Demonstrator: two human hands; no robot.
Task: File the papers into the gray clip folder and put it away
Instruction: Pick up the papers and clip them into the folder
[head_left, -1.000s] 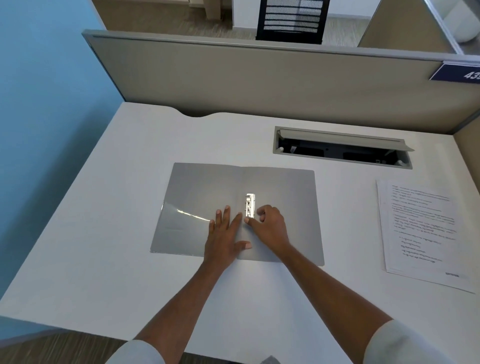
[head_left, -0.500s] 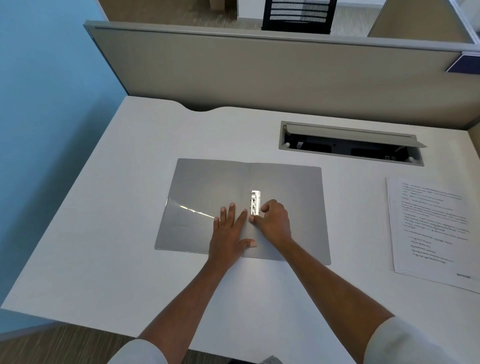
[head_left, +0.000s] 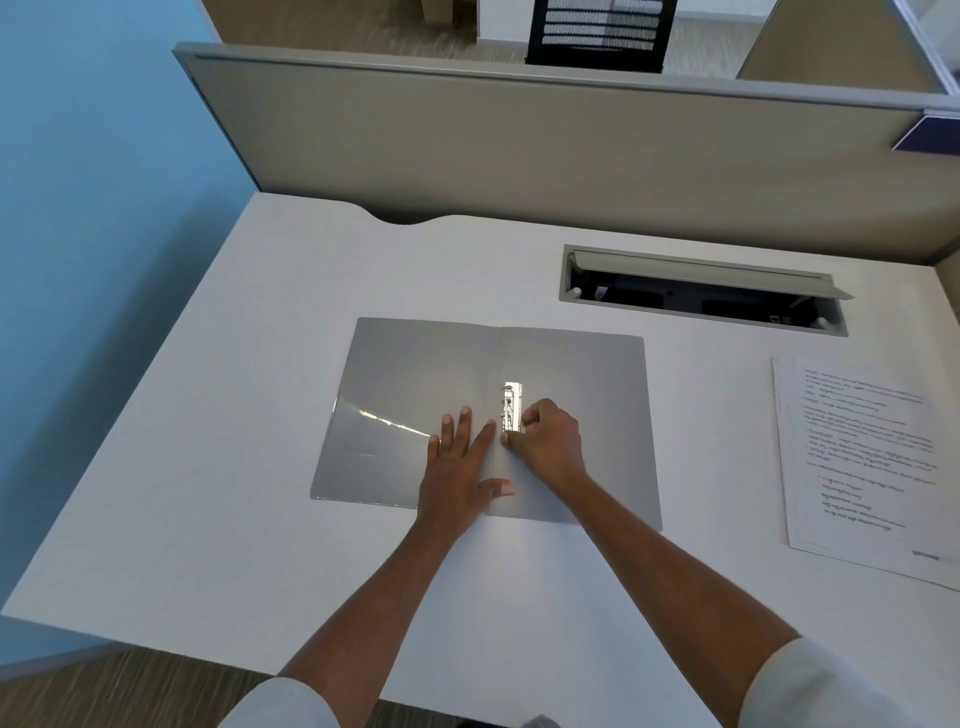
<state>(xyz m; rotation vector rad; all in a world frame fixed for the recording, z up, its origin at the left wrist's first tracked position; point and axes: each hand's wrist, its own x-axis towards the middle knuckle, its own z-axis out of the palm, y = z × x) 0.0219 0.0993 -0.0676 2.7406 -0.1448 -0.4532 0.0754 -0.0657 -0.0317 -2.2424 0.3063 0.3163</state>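
The open folder (head_left: 415, 400) is pressed flat on the worktop (head_left: 260, 364) by the spread left hand (head_left: 460, 467), its clip (head_left: 512, 406) pinched by the right hand (head_left: 548, 441), papers (head_left: 862, 457) well apart.

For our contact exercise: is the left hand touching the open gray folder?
Touching. The head view shows the left hand lying flat on the gray folder, fingers straight.

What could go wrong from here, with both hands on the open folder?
1. The right hand pinches the near end of the metal clip; if sprung, it might snap on the fingers.
2. Only the flat left hand steadies the gray clip folder; reaching for the papers, apart at the right, could let it slide.
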